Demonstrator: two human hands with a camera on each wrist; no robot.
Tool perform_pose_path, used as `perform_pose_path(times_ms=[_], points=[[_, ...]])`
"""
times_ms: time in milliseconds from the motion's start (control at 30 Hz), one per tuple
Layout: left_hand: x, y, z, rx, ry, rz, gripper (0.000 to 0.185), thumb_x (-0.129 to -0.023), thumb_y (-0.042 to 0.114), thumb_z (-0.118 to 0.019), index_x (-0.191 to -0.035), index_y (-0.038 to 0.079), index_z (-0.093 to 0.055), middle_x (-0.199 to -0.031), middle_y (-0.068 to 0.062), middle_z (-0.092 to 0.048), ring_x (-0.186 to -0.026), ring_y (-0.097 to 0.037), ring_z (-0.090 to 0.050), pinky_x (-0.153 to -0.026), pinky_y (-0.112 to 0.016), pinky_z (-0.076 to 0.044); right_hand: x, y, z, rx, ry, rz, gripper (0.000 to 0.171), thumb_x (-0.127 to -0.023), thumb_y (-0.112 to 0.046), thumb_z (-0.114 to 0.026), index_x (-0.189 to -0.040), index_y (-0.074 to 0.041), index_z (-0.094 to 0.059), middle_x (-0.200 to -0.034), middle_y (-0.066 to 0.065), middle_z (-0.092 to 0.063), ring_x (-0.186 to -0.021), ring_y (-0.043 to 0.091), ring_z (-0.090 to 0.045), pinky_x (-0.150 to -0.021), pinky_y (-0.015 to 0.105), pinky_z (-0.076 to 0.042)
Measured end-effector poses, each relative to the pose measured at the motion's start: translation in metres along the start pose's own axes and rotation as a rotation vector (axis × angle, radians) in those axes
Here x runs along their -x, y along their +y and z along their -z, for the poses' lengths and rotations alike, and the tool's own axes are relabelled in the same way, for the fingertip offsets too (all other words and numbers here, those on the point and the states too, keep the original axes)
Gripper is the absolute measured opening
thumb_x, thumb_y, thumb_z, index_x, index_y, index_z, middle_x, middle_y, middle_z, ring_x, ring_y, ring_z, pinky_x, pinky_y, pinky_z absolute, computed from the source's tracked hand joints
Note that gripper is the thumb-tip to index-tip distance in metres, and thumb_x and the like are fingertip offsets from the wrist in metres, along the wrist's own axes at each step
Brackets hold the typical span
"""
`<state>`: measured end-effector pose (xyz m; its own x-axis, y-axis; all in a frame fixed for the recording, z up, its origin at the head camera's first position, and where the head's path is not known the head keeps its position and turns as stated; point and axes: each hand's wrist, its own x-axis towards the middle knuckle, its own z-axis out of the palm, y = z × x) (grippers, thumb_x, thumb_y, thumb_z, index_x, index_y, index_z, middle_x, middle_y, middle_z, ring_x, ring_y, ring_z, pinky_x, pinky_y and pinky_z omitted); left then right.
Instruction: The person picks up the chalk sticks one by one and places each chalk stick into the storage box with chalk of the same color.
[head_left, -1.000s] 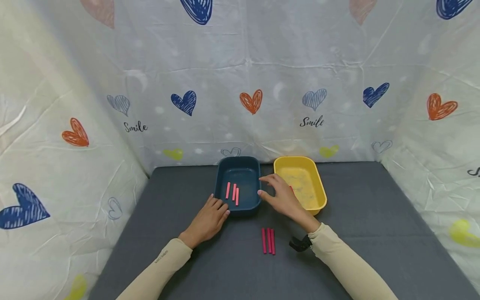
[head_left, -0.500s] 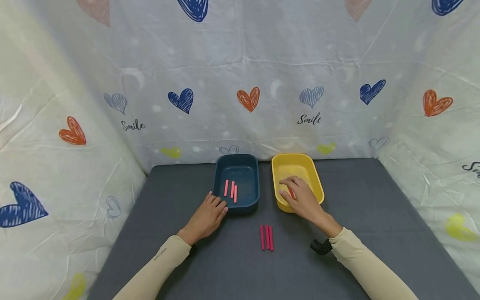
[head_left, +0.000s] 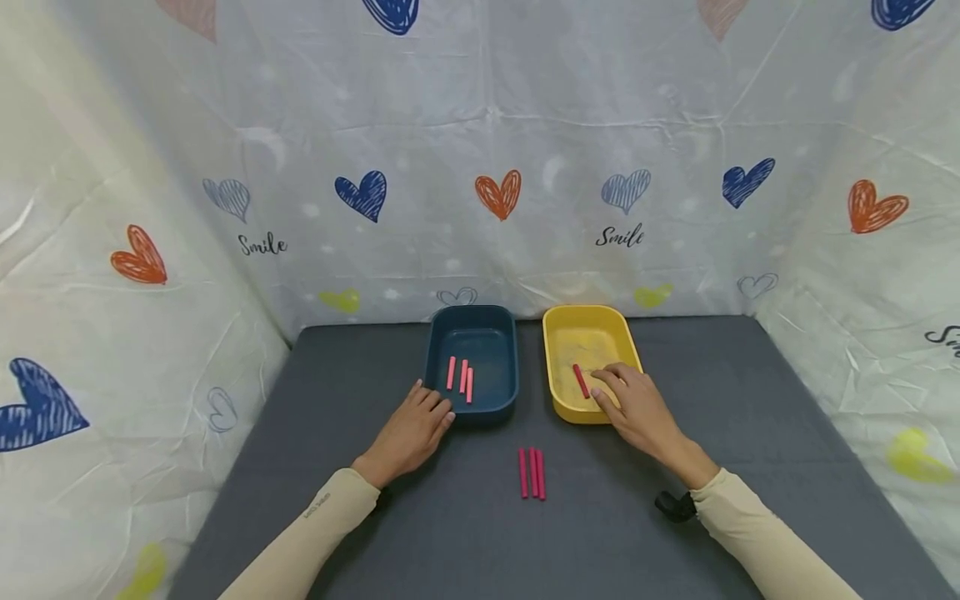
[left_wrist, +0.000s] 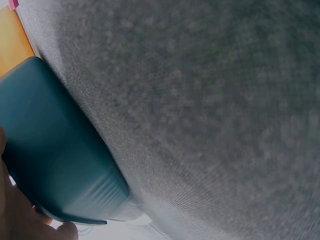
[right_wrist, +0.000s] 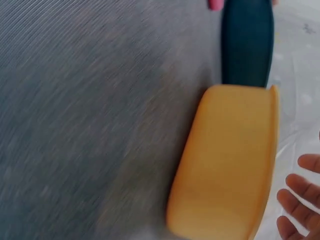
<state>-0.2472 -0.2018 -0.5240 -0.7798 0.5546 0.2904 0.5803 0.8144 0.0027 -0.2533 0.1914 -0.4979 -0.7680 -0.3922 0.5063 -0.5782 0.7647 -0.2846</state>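
Note:
A dark blue tray (head_left: 437,371) holds three short pink sticks (head_left: 460,377). Beside it on the right, a yellow tray (head_left: 557,387) holds one red stick (head_left: 581,381). My left hand (head_left: 411,432) rests flat on the grey mat with fingertips against the blue tray's near left corner. My right hand (head_left: 637,408) hovers with relaxed fingers over the yellow tray's near right corner, holding nothing, just right of the red stick. Three longer pink sticks (head_left: 532,472) lie side by side on the mat between my arms. The wrist views show the blue tray's wall (left_wrist: 50,160) and the yellow tray's wall (right_wrist: 225,160).
The grey mat (head_left: 750,433) is walled by a white cloth with hearts (head_left: 495,150) at the back and both sides. A black strap (head_left: 675,505) sits at my right wrist.
My right hand moved from beside the blue tray to the yellow tray, left a red stick lying in it, and drew back toward its near right corner. The left hand stayed put.

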Motion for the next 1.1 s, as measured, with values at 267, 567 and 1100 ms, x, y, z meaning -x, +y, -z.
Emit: perform_pose_path(times_ms=[267, 567, 1100], points=[[0.001, 0.000, 0.005, 0.005, -0.006, 0.016, 0.023, -0.105, 0.029, -0.045, -0.103, 0.014, -0.061, -0.103, -0.007, -0.061, -0.107, -0.026, -0.057, -0.117, -0.056, -0.029, 0.007, 0.016, 0.003, 0.131, -0.062, 0.102, 0.034, -0.096, -0.034, -0.063, -0.117, -0.008, -0.067, -0.112, 0.009, -0.065, -0.105, 0.029, -0.061, -0.096, 0.052, -0.046], [-0.001, 0.002, 0.006, 0.002, -0.033, 0.009, 0.024, -0.105, 0.031, -0.044, -0.102, 0.014, -0.061, -0.104, -0.008, -0.062, -0.110, -0.026, -0.058, -0.118, -0.055, -0.028, 0.011, 0.025, 0.000, 0.182, -0.109, 0.173, 0.022, -0.097, -0.032, -0.061, -0.104, -0.013, -0.068, -0.099, 0.004, -0.064, -0.098, 0.026, -0.062, -0.095, 0.047, -0.047], [-0.002, 0.002, 0.003, 0.007, -0.036, 0.020, 0.024, -0.105, 0.030, -0.045, -0.105, 0.013, -0.062, -0.106, -0.008, -0.063, -0.111, -0.026, -0.058, -0.118, -0.055, -0.027, 0.019, 0.041, -0.007, 0.123, -0.209, 0.175, 0.015, -0.099, -0.031, -0.058, -0.093, -0.019, -0.061, -0.087, -0.003, -0.052, -0.087, 0.020, -0.054, -0.085, 0.040, -0.043]])
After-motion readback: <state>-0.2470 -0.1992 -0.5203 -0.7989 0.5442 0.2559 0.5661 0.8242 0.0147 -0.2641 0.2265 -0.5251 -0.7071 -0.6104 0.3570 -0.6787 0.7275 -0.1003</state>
